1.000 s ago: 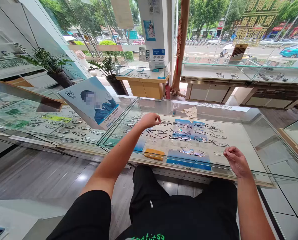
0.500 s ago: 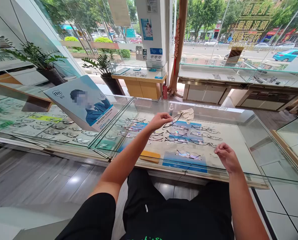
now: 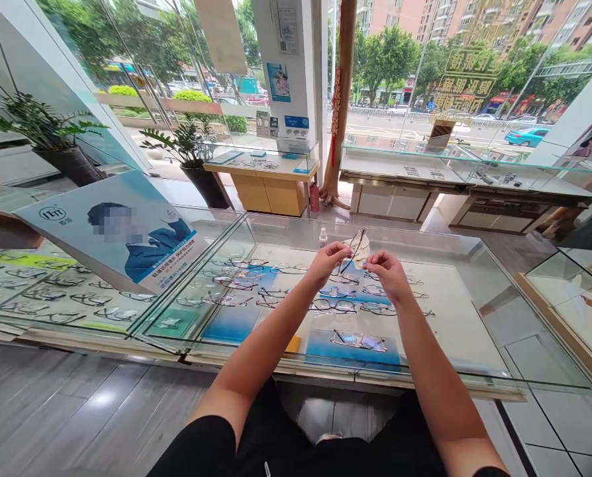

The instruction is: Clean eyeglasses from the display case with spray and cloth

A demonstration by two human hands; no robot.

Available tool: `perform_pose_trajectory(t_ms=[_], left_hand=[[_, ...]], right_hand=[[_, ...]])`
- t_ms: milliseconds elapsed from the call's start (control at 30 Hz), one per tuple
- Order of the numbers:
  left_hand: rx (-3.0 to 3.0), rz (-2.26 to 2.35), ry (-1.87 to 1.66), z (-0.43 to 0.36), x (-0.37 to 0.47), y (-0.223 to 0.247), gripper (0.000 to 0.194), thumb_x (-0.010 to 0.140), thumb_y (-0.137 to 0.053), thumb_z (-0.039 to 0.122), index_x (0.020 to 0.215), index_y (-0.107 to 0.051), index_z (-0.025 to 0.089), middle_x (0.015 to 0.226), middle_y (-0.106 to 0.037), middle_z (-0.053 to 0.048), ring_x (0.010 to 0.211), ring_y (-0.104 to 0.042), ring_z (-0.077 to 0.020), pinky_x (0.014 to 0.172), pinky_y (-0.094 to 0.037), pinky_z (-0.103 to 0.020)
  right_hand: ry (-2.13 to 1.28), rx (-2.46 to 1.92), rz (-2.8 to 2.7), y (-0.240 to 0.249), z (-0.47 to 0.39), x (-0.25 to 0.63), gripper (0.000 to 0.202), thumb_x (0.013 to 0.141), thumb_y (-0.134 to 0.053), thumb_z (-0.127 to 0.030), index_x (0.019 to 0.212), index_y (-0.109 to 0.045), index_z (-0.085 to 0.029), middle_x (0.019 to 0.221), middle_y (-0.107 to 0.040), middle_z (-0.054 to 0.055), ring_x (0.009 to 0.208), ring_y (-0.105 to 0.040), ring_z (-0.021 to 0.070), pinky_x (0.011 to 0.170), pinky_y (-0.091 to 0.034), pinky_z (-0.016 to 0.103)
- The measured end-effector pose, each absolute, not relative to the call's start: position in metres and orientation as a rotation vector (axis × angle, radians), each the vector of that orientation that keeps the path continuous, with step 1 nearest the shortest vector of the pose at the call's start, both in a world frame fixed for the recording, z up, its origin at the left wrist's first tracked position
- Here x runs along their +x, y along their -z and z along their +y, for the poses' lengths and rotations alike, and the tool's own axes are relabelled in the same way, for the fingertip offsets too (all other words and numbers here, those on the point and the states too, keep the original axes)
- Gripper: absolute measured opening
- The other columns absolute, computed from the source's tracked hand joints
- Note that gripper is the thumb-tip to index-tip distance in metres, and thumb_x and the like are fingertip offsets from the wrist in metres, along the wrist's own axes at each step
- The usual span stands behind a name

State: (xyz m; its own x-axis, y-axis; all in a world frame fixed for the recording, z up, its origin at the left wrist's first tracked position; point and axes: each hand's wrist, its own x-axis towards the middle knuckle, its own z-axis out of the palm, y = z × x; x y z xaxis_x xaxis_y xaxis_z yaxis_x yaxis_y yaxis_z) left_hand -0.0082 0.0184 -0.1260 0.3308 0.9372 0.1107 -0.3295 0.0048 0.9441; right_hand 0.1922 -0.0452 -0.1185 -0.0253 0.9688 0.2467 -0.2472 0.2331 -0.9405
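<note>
My left hand (image 3: 328, 260) is closed on a dark-framed pair of glasses (image 3: 354, 252), held tilted above the glass counter (image 3: 455, 258). Just right of the glasses is my right hand (image 3: 388, 271), its fingers pinched together; what they hold, if anything, is too small to make out. A crumpled pale cloth (image 3: 359, 246) lies behind the glasses, with a small white bottle (image 3: 323, 237) to its left. Under the glass, rows of glasses (image 3: 333, 306) rest on white and blue surfaces, with one pair (image 3: 358, 340) nearer the front on a blue card.
An advertising board (image 3: 122, 228) stands on the counter at the left. Beyond the counter are potted plants (image 3: 201, 175), a wooden display case (image 3: 261, 192), a red bottle (image 3: 314, 197) and further glass cases (image 3: 405, 169). Another glass case (image 3: 549, 298) is at the right.
My right hand has moved in from the right, up beside the glasses in my left hand. The glasses stand more upright. The whole view has shifted, with the counter lower in it.
</note>
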Motion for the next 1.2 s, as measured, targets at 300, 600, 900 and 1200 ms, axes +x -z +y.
perform_pose_trajectory(t_ms=[300,600,900,1200], left_hand=[[1.117,0.671,-1.128,0.025,-0.006,0.148,0.042,0.073,-0.095,0.051,0.087,-0.074,0.018,0.09,-0.073,-0.002,0.088,-0.065,-0.0163,0.085,-0.049,-0.031],[1.3,0.714,-1.111,0.014,-0.011,0.149,0.039,0.077,-0.093,0.051,0.084,-0.073,0.018,0.088,-0.071,-0.003,0.084,-0.062,-0.0161,0.079,-0.048,-0.03],[1.573,0.773,-1.104,0.011,-0.013,0.15,0.036,0.087,-0.083,0.054,0.088,-0.074,0.019,0.094,-0.073,-0.007,0.09,-0.065,-0.0195,0.077,-0.048,-0.031],[1.657,0.765,-1.072,0.011,-0.014,0.153,0.033,0.091,-0.08,0.051,0.09,-0.074,0.019,0.097,-0.074,-0.007,0.093,-0.066,-0.0202,0.08,-0.048,-0.032]], right_hand=[[-1.153,-0.896,-1.141,0.143,-0.019,0.176,0.029,0.073,-0.093,-0.038,0.08,-0.067,-0.026,0.084,-0.07,-0.001,0.085,-0.068,0.0213,0.089,-0.056,0.04],[-1.127,-0.927,-1.093,0.146,-0.025,0.181,0.027,0.076,-0.091,-0.034,0.081,-0.066,-0.026,0.085,-0.07,-0.001,0.084,-0.066,0.0196,0.084,-0.053,0.036],[-1.007,-0.981,-1.045,0.149,-0.021,0.184,0.031,0.075,-0.091,-0.039,0.091,-0.066,-0.027,0.087,-0.066,0.0,0.083,-0.059,0.0195,0.078,-0.051,0.034],[-1.013,-0.98,-1.026,0.148,-0.021,0.186,0.026,0.076,-0.089,-0.034,0.086,-0.067,-0.026,0.088,-0.065,0.0,0.084,-0.057,0.0187,0.079,-0.049,0.033]])
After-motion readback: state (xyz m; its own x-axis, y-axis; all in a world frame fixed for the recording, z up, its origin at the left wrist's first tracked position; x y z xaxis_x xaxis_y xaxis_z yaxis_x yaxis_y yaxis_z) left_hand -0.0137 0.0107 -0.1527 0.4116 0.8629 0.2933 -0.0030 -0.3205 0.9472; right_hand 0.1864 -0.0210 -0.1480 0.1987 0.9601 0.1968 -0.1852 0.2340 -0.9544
